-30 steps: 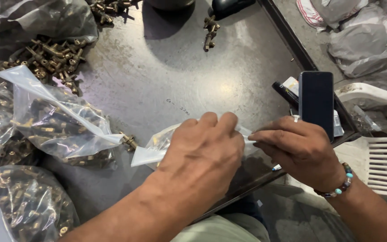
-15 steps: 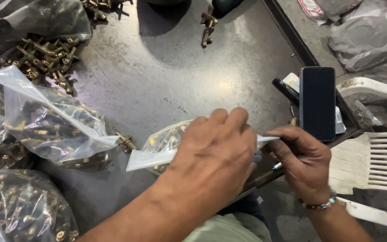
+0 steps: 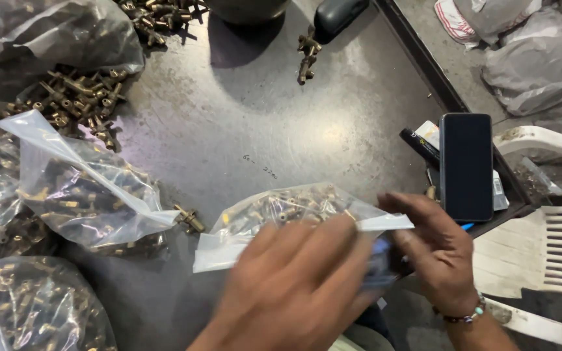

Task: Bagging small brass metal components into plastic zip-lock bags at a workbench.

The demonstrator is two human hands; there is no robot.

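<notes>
A small clear plastic bag filled with brass fittings lies on the dark metal table near its front edge. My left hand, blurred by motion, covers the bag's near edge with its fingers on the plastic. My right hand, with a beaded bracelet at the wrist, pinches the bag's right end. Whether my left hand grips the bag or only presses on it is hidden by the blur.
More clear bags of brass fittings sit at the left, with loose brass fittings behind them. A black phone and a dark marker lie at the table's right edge. A white plastic chair stands to the right.
My left hand has slid back toward me off the top of the bag, uncovering the brass fittings inside. My right hand stays at the bag's right end.
</notes>
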